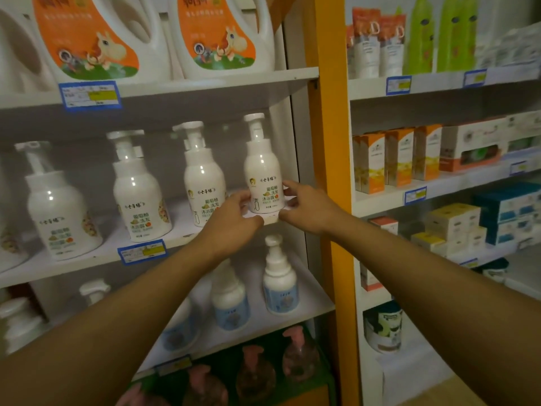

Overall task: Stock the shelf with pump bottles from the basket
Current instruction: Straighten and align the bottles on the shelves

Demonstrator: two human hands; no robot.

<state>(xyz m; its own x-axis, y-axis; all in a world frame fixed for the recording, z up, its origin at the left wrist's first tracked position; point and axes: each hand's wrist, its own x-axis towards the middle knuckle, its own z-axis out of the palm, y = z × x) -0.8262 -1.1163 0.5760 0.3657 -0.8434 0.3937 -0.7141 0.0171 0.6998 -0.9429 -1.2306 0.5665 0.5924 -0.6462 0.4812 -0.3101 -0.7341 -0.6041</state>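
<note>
A white pump bottle (262, 168) with a green and orange label stands at the right end of the middle shelf (96, 256). My left hand (234, 221) touches its lower left side with the fingertips, and my right hand (307, 206) touches its lower right side. The bottle rests upright on the shelf between both hands. Three similar white pump bottles (137, 194) stand in a row to its left. No basket is in view.
Large orange-label jugs (87, 39) fill the shelf above. Blue-label pump bottles (279, 285) stand on the shelf below, pink-topped bottles (298, 356) under those. An orange upright post (330, 112) borders the bay; boxed goods (398, 156) fill the right bay.
</note>
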